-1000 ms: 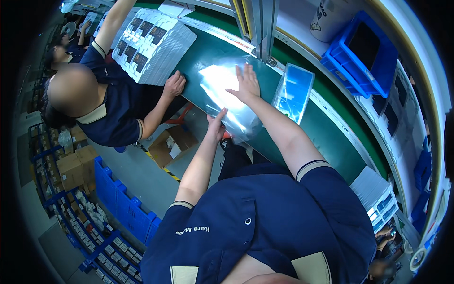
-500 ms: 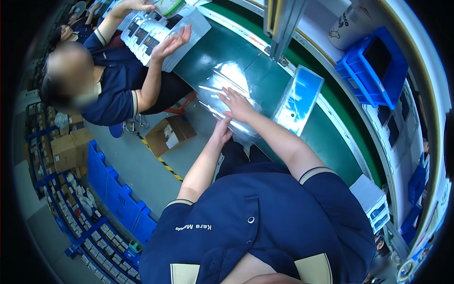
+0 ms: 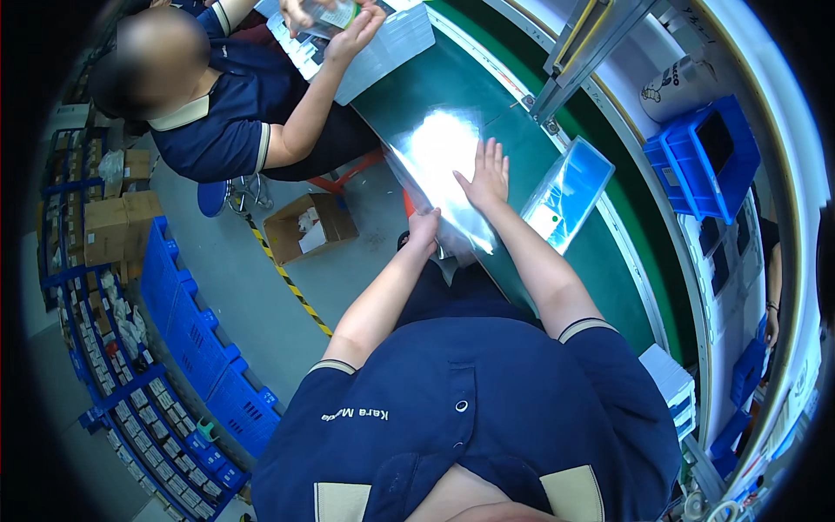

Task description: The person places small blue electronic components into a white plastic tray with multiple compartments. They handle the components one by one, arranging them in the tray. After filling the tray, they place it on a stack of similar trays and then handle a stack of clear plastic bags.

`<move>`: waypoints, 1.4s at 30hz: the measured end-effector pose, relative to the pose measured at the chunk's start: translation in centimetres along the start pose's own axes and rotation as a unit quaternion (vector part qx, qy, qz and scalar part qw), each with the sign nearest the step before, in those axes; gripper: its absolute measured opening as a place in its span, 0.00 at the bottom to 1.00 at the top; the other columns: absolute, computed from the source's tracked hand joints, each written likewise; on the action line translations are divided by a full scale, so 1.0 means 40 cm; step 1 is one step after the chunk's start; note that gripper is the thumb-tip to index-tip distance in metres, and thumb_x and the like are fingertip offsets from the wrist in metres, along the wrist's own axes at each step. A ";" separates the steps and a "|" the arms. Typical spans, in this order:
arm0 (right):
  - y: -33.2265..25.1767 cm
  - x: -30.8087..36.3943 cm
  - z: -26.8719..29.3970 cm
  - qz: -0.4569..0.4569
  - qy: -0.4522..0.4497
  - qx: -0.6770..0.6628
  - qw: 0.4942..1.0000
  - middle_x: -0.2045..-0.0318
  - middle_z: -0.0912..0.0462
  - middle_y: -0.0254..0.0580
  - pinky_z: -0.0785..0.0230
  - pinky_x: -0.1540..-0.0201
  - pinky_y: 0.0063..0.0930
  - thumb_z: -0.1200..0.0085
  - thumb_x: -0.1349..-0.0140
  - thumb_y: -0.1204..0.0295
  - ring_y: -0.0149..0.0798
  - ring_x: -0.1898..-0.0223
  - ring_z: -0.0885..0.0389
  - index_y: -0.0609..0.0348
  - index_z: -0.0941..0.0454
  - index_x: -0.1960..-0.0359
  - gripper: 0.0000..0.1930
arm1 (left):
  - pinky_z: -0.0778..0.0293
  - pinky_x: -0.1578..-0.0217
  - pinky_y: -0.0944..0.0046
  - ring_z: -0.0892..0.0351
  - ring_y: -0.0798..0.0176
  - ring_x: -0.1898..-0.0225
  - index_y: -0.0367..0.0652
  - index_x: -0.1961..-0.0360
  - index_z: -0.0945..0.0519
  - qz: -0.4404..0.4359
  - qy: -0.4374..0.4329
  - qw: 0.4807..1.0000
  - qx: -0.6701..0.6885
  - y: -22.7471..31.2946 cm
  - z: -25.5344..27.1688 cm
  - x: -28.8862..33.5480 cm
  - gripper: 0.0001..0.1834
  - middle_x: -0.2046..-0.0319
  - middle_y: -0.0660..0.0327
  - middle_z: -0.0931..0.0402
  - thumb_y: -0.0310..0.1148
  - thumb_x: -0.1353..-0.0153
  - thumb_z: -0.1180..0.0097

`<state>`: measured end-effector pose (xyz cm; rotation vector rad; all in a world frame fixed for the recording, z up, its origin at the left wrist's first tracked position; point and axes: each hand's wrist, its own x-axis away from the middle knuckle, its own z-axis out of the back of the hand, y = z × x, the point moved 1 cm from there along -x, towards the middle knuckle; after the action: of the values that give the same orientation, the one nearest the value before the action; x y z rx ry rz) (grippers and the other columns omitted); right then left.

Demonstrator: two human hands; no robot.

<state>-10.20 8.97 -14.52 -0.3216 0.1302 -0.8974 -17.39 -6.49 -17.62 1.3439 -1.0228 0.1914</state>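
Note:
A stack of clear, shiny plastic sheets or bags lies over the near edge of the green worktable, glaring white under the light. My left hand pinches its near left edge, the thumb on top and the other fingers hidden beneath. My right hand rests along the stack's right side with fingers stretched out and thumb apart. To the right of that hand lies a flat pile of blue, plastic-wrapped sheets with a small green dot on it.
At the far left a co-worker holds a clear, green-edged container beside stacked white trays. A blue bin stands on the right ledge, near a metal post. An open cardboard box and blue crates are on the left.
My hands have moved apart: the right has slid right to the stack's side, the left stays at its near edge. The stack has turned more upright in view. The co-worker's hands have come together.

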 end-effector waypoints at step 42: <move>-0.122 0.312 0.024 -0.228 -0.281 -0.661 0.657 0.57 0.26 0.39 0.31 0.57 0.37 0.53 0.40 0.77 0.38 0.58 0.25 0.54 0.40 0.41 0.24 | 0.29 0.66 0.67 0.27 0.69 0.68 0.37 0.52 0.29 -0.100 0.008 0.969 -0.228 0.059 0.194 0.217 0.18 0.68 0.63 0.27 0.22 0.45 0.46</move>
<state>-5.87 -3.42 -11.72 -2.0841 0.1058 -1.0140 -17.75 -16.20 -10.77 1.0123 -0.8466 -0.1779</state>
